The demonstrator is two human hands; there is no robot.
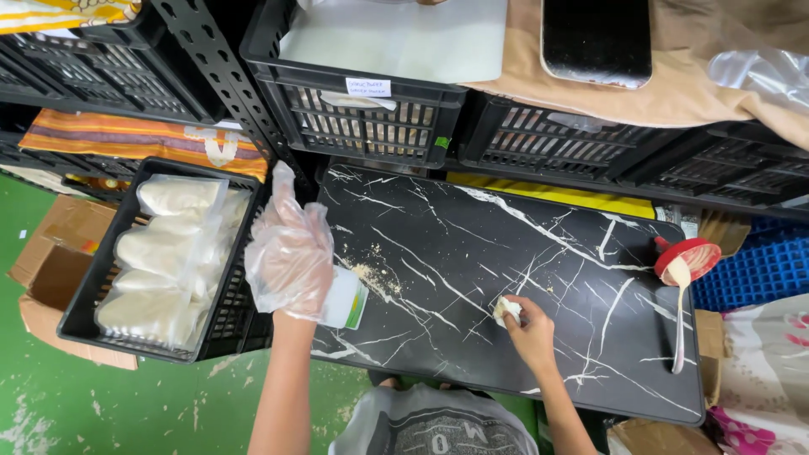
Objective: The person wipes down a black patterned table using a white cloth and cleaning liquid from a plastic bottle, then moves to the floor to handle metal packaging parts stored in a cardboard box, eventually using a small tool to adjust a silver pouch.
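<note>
My left hand [289,253], in a loose clear plastic glove, holds a small white tub with a green label [347,298] at the left edge of the black marble-patterned table [472,253]. My right hand [529,327], bare, presses a small whitish wad of cloth or tissue [506,309] onto the tabletop near the front middle. A patch of pale crumbs or powder [375,276] lies on the table just right of the tub.
A black crate of clear bags filled with pale powder [160,261] stands left of the table. Black crates [362,109] line the back. A red funnel with a long white spoon [684,270] lies at the table's right end. Cardboard boxes [59,270] sit on the green floor.
</note>
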